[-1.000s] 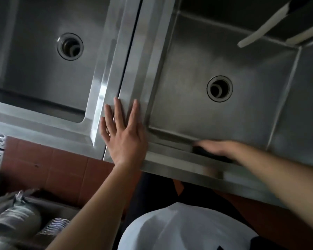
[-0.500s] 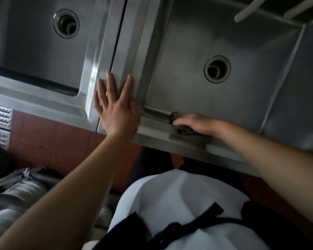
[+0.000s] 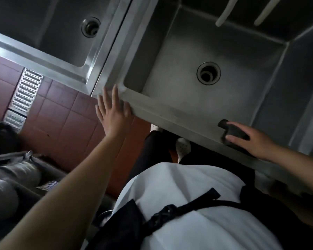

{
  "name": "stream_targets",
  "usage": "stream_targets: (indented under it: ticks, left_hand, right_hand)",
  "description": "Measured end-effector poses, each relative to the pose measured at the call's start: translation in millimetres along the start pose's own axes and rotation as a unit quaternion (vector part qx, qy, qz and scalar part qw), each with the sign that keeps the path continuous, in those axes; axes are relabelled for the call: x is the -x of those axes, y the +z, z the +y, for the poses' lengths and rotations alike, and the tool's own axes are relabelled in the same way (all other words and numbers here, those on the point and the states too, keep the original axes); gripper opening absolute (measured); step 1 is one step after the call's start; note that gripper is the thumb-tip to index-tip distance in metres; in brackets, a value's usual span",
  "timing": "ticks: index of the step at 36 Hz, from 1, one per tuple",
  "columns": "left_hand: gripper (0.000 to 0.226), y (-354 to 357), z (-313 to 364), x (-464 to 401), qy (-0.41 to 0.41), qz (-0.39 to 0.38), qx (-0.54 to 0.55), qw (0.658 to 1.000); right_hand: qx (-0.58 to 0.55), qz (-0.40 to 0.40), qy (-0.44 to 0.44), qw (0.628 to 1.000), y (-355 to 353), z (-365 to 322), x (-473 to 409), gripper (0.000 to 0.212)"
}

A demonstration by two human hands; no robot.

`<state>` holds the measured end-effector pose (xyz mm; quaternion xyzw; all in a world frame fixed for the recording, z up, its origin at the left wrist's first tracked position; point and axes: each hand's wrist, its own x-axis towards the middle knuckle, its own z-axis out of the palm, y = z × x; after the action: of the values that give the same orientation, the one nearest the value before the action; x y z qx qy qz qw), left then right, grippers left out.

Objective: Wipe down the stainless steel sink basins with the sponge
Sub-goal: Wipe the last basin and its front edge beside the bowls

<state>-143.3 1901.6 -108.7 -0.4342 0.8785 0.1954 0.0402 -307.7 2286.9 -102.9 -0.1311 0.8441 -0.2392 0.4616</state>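
Note:
Two stainless steel sink basins stand side by side. The right basin [image 3: 179, 42] has a round drain [image 3: 208, 73] in its floor; the left basin [image 3: 61, 29] has its own drain [image 3: 90, 27]. My right hand [image 3: 249, 139] presses a dark sponge [image 3: 232, 131] flat on the front rim of the right basin, near its right end. My left hand [image 3: 114, 112] lies flat with fingers spread on the front left corner of the right basin's rim, holding nothing.
Two pale faucet spouts [image 3: 226, 11] hang over the back of the right basin. Red floor tiles and a metal drain grate [image 3: 25, 87] lie below left. Stacked dishes in a bin [image 3: 16, 177] sit at lower left. My white shirt and black apron fill the bottom.
My right hand has slid the sponge rightward along the front rim. My left hand has shifted from the divider down to the rim's front corner. The view has tilted.

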Motion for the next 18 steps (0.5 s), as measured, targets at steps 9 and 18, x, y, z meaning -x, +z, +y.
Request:
stream_targets:
  ticks: [9,18]
  left_hand:
    - [0.060,-2.3,-25.0,42.6,-0.023,-0.026,0.003,0.999]
    - [0.081,-36.1,-33.9,7.3,0.010,0.000,0.009,1.000]
  right_hand:
    - [0.098,0.040,-0.052,0.993,30.3,-42.7,-28.4,0.090]
    - [0.160,0.073,-0.098,0.980,103.8,-204.6,-100.6,0.069]
